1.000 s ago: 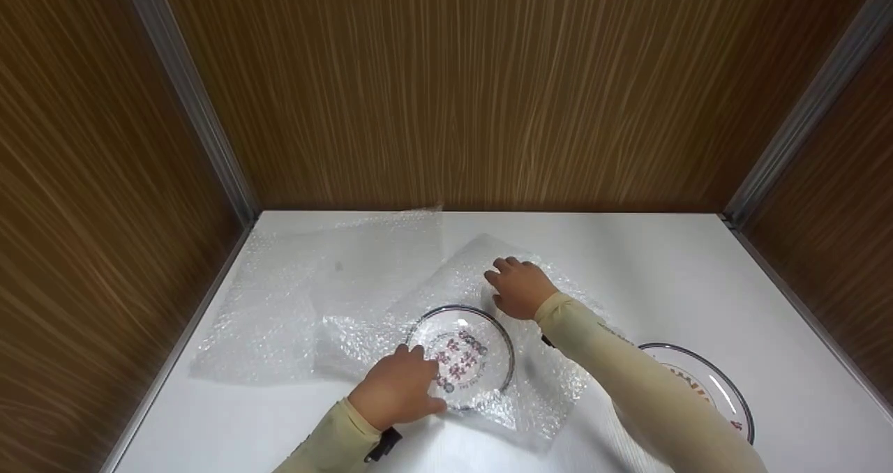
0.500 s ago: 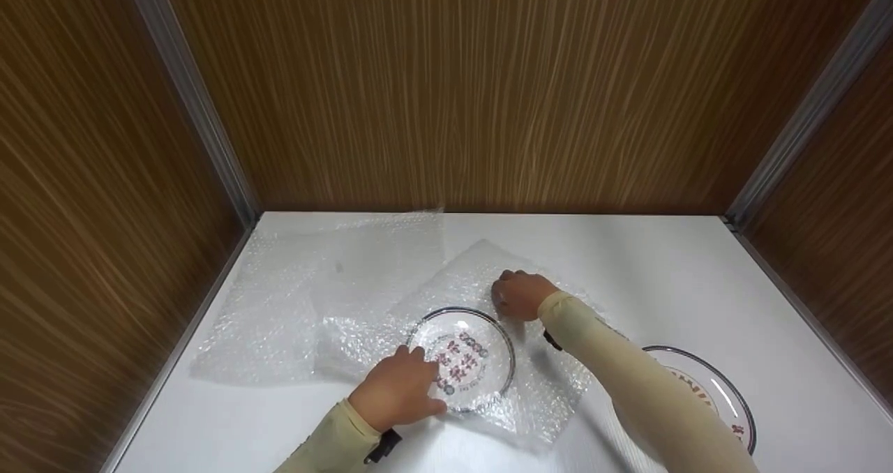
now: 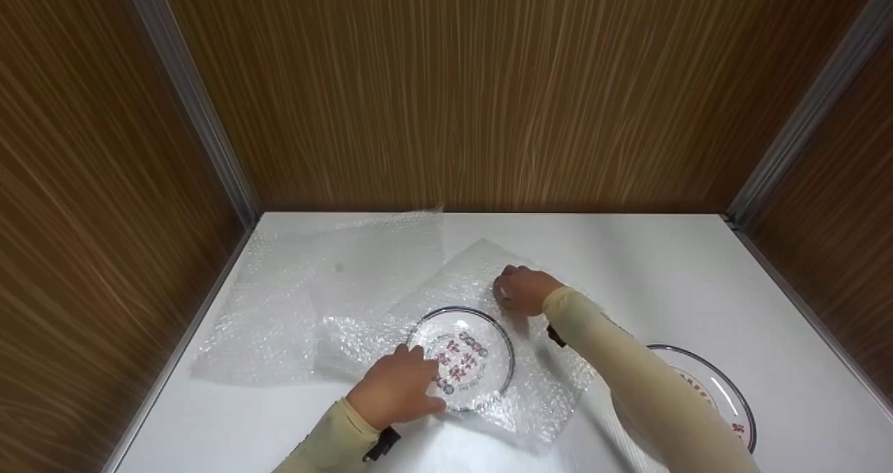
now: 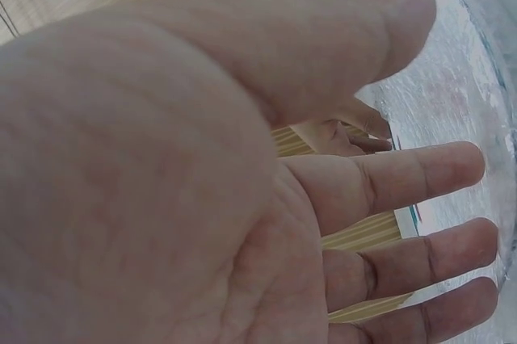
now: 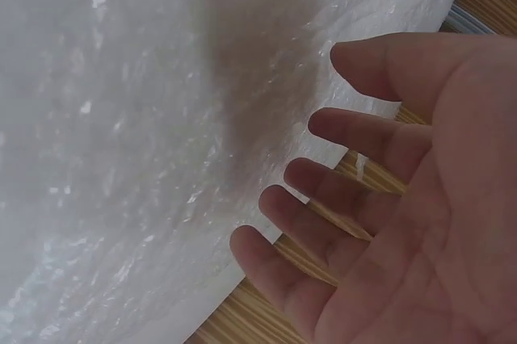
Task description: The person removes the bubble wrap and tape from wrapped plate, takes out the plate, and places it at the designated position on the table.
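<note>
A round plate (image 3: 481, 389) with a dark rim and red characters lies in the middle of the table, on or within a sheet of bubble wrap (image 3: 446, 284); which of the two, I cannot tell. My left hand (image 3: 395, 387) has straight fingers over the plate's left edge, its thumb apart. The left wrist view shows nothing in its palm. Beyond the plate on the right, my right hand (image 3: 524, 290) hovers low over the wrap (image 5: 145, 158). Its fingers bend slightly downward, and the right wrist view shows nothing between fingers and thumb.
Another sheet of bubble wrap (image 3: 265, 326) spreads over the table's left side. A second dark-rimmed plate (image 3: 729, 396) lies at the right, partly hidden by my right sleeve (image 3: 649, 382). Wood-patterned panels (image 3: 446, 96) wall the white table (image 3: 670, 271) at the back and both sides.
My right hand's fingers, spread forward a second ago, now point down, and the hand sits slightly farther right. The left hand and the middle plate have stayed in place.
</note>
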Available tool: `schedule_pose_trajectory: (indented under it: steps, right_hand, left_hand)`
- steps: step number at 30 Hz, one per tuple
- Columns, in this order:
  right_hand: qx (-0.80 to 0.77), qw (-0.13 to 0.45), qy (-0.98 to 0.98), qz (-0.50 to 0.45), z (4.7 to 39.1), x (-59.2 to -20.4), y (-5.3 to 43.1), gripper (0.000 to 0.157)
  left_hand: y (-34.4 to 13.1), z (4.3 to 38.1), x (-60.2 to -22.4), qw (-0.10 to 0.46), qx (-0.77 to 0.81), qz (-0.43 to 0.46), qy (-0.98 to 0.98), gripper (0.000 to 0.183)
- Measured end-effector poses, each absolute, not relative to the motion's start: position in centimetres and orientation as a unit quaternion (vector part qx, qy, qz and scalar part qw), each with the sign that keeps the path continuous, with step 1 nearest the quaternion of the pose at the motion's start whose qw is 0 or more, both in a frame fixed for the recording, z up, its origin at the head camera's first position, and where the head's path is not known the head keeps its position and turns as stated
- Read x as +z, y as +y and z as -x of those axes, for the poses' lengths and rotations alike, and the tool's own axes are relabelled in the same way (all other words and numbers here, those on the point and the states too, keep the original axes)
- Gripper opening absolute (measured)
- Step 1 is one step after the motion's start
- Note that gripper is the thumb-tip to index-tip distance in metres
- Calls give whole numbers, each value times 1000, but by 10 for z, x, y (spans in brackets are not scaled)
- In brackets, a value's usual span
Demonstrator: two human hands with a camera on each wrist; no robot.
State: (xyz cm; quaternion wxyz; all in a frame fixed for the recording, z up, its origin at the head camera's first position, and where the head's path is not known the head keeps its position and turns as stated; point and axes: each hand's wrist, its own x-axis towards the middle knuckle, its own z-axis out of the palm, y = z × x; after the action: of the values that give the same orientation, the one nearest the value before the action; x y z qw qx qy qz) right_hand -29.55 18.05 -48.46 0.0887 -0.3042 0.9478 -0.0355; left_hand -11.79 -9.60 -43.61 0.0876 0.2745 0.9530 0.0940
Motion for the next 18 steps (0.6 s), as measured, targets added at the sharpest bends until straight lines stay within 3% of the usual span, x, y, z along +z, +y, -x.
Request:
schedule_pose_trajectory:
  steps: [13, 18]
  right_hand:
    - [15, 92, 933, 348, 303, -489, 186, 21]
    - [-45, 100, 937, 331, 302, -485, 190, 23]
  left_hand:
    - [-97, 118, -432, 85, 104, -278, 951, 34]
    - [-102, 120, -430, 87, 130, -286, 945, 34]
